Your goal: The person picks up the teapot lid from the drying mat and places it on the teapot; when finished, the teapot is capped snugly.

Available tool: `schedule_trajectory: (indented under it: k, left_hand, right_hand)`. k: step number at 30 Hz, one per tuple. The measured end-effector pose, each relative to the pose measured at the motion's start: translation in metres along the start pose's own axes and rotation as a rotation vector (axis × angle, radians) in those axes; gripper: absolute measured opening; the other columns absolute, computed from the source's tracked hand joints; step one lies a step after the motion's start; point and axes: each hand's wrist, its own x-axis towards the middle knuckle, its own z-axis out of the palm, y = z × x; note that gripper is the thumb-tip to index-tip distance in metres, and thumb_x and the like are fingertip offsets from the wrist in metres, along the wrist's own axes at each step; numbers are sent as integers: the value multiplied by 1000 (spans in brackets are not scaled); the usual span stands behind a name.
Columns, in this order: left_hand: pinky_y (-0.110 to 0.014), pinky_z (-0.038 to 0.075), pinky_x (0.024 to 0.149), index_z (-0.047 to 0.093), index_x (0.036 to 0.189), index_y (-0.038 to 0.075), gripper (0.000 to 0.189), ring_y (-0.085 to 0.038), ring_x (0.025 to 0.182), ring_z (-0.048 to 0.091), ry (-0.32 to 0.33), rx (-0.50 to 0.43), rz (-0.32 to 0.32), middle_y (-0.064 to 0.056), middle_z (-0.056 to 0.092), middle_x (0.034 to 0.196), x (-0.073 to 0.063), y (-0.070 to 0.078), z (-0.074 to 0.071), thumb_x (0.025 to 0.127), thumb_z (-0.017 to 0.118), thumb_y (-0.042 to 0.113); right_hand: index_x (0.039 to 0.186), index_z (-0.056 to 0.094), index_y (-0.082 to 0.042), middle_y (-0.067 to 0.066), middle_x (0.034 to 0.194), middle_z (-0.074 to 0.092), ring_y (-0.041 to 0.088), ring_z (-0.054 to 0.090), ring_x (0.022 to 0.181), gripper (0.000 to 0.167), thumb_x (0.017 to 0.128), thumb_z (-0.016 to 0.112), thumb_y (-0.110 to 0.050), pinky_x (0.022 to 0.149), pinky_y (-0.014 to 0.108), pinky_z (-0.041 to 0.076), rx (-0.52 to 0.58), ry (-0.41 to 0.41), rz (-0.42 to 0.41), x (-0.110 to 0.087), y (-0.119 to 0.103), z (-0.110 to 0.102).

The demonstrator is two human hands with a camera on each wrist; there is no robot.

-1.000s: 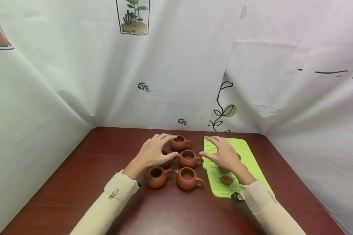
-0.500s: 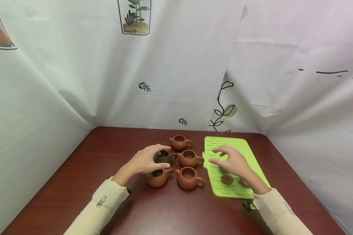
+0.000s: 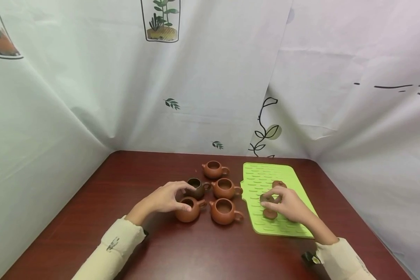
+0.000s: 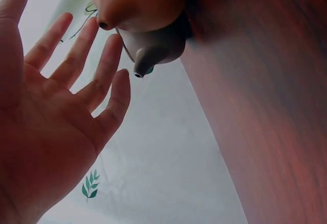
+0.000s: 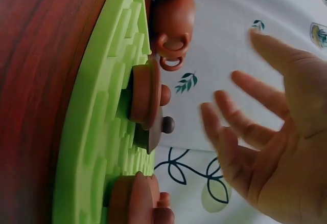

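Note:
My left hand [image 3: 161,198] hovers with spread fingers beside the lidless brown clay teapot [image 3: 187,214] at the front left and a dark teapot [image 3: 198,192] behind it. In the left wrist view, spouts of a brown teapot [image 4: 138,4] and the dark one [image 4: 158,45] point near the fingertips; nothing is held. My right hand [image 3: 289,205] hangs over teapot lids on the green mat [image 3: 257,173]. A brown lid [image 5: 145,93] and a dark lid [image 5: 150,132] lie just off its loosely bent fingers in the right wrist view.
Three more lidless brown teapots, at the back [image 3: 213,171], middle [image 3: 224,189] and front [image 3: 224,213], stand in a column left of the mat. Another brown lid [image 3: 278,183] lies farther back on the mat. A white patterned curtain [image 3: 210,77] encloses the dark red table [image 3: 210,252].
Both hands have moved apart and towards the person. The left has drawn away left of the teapots, uncovering the dark one; the right has come lower over the lids.

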Motion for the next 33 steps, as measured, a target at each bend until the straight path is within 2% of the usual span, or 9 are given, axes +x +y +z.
schedule_trajectory:
  k: [2, 4, 8, 11, 15, 18, 22, 28, 33]
  left_hand:
    - [-43, 49, 88, 64, 128, 15, 62, -21, 105, 60, -15, 0, -3, 2, 64, 123, -2, -3, 1, 78, 82, 46]
    - [-43, 49, 88, 64, 128, 14, 64, -22, 105, 61, -28, -1, 0, 0, 64, 124, -3, -6, 2, 77, 83, 47]
    - [-44, 50, 89, 66, 125, 11, 65, -23, 106, 61, -47, -11, 2, -1, 65, 122, -4, -11, 4, 75, 84, 47]
    - [-44, 49, 92, 67, 123, 9, 64, -22, 108, 61, -55, -31, 4, 0, 65, 121, -4, -14, 5, 74, 85, 46]
    - [-44, 48, 94, 68, 121, 6, 62, -21, 112, 61, -55, -38, 30, -1, 66, 120, -3, -18, 6, 74, 85, 44]
    - [-43, 48, 94, 69, 120, 5, 61, -20, 112, 61, -52, -34, 41, 0, 67, 119, -3, -20, 7, 74, 85, 43]
    - [-42, 48, 95, 69, 120, 8, 62, -19, 113, 61, -57, -34, 17, 1, 67, 118, -3, -21, 7, 73, 86, 44]
    - [-44, 47, 97, 70, 121, 12, 63, -21, 116, 59, -71, -24, -18, 3, 67, 119, -1, -20, 7, 72, 85, 48]
    - [-45, 46, 98, 70, 121, 12, 63, -24, 118, 59, -86, -7, -35, 2, 67, 119, -1, -20, 7, 72, 85, 49]
  right_hand:
    - [101, 76, -7, 4, 89, 69, 5, 54, 58, 28, 82, 82, -26, 53, 25, 45, 18, -39, 35, -3, 1, 0]
    - [104, 75, -5, 3, 79, 67, 2, 43, 50, 30, 82, 82, -24, 48, 24, 40, 27, -75, 68, -6, 2, -1]
    - [104, 76, -3, 2, 80, 70, 0, 33, 44, 30, 81, 82, -23, 44, 23, 34, 31, -110, 86, -9, 4, 0]
    - [100, 77, -3, 4, 92, 74, 1, 37, 46, 27, 82, 82, -22, 46, 24, 37, 19, -107, 78, -10, 6, 1]
    - [95, 78, -5, 6, 94, 74, 2, 42, 49, 16, 82, 80, -14, 50, 24, 40, -23, -103, 83, -11, 9, 3]
    - [92, 79, -7, 4, 92, 74, 4, 52, 58, 11, 82, 79, -10, 55, 23, 43, -46, -106, 65, -13, 11, 3]
    - [91, 79, -9, 0, 91, 73, 9, 61, 76, 10, 81, 80, -10, 63, 24, 46, -57, -99, 38, -15, 14, 5]
    - [90, 80, -10, -3, 89, 74, 9, 64, 77, 12, 78, 83, -9, 65, 26, 49, -79, -86, 11, -15, 18, 7]
    - [89, 80, -14, -8, 89, 73, 10, 62, 86, 13, 77, 84, -9, 72, 30, 50, -91, -85, 19, -16, 20, 7]
